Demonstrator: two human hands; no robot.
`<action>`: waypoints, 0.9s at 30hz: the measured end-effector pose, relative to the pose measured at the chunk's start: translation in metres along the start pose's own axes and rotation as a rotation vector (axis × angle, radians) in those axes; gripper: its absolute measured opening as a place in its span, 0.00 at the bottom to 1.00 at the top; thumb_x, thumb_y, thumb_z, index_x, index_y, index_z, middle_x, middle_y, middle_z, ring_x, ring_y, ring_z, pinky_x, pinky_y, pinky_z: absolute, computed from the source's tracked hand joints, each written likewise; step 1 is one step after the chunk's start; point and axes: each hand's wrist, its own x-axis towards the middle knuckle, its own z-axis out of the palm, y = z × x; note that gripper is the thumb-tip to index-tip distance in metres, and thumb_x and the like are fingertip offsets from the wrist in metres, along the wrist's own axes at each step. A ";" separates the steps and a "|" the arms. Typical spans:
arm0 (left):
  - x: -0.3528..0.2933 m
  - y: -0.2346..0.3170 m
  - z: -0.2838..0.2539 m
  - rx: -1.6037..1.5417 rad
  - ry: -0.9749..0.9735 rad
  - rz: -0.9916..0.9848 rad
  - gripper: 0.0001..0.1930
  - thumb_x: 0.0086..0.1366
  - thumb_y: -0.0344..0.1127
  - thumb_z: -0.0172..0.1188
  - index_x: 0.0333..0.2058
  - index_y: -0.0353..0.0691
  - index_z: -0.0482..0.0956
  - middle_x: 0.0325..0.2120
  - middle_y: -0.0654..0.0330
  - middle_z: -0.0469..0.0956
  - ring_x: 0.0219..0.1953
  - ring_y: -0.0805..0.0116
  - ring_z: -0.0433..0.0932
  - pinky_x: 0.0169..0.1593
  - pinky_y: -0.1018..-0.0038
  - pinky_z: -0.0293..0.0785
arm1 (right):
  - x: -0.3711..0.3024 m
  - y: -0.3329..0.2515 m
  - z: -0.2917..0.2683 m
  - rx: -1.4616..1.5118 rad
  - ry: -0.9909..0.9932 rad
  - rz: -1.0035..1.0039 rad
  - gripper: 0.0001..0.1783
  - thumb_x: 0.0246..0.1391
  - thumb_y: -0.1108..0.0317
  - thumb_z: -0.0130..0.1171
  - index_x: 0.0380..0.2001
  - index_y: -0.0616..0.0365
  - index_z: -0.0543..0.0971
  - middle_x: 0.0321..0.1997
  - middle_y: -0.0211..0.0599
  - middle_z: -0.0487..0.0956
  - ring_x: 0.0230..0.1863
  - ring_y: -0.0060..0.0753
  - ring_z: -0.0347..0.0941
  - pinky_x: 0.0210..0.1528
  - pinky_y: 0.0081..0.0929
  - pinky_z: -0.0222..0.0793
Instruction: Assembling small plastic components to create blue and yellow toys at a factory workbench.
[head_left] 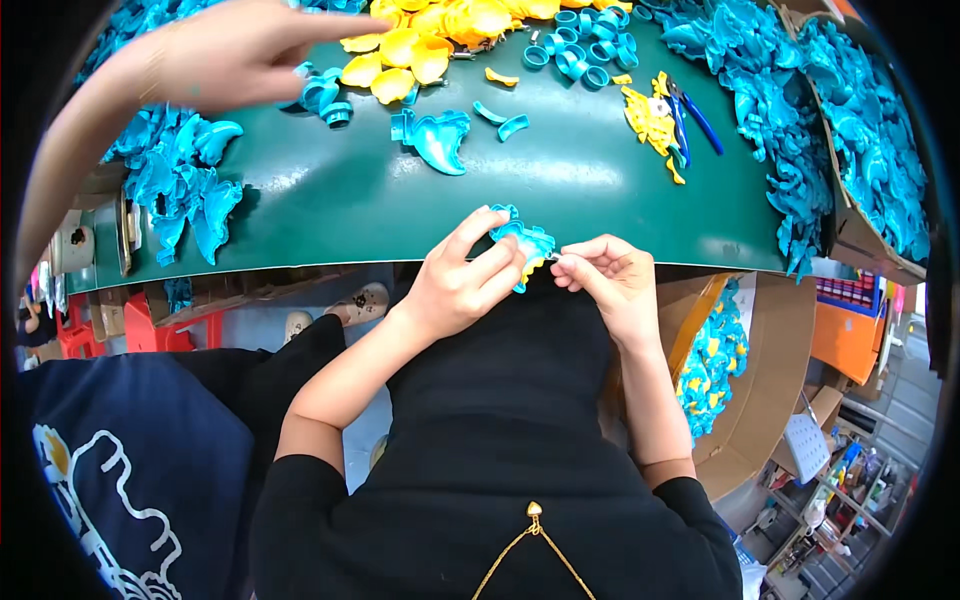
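Observation:
My left hand (465, 275) is closed round a blue plastic shell part (527, 241) at the table's near edge. A bit of yellow plastic (531, 267) shows along the part's lower side. Close on its right, my right hand (605, 280) pinches something small and dark, perhaps a metal pin, against the part; the fingertips hide most of it. Farther out on the table lies another curved blue shell (440, 140), with two small blue strips (503, 121) beside it.
A co-worker's blurred hand (225, 55) reaches in from the left. Around the green table (600, 200) lie yellow shells (410, 58), blue rings (585, 50), blue-handled pliers (690, 115) and piles of blue parts (190, 185). A cardboard box (775, 370) with blue and yellow pieces stands at right, below the table.

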 end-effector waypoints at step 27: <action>-0.004 0.000 -0.009 -0.130 0.009 -0.140 0.17 0.41 0.26 0.71 0.35 0.38 0.82 0.36 0.60 0.81 0.53 0.46 0.74 0.54 0.60 0.76 | 0.150 -0.111 -0.030 -0.587 -0.407 -0.201 0.10 0.57 0.68 0.65 0.40 0.62 0.81 0.25 0.33 0.82 0.24 0.24 0.80 0.26 0.24 0.75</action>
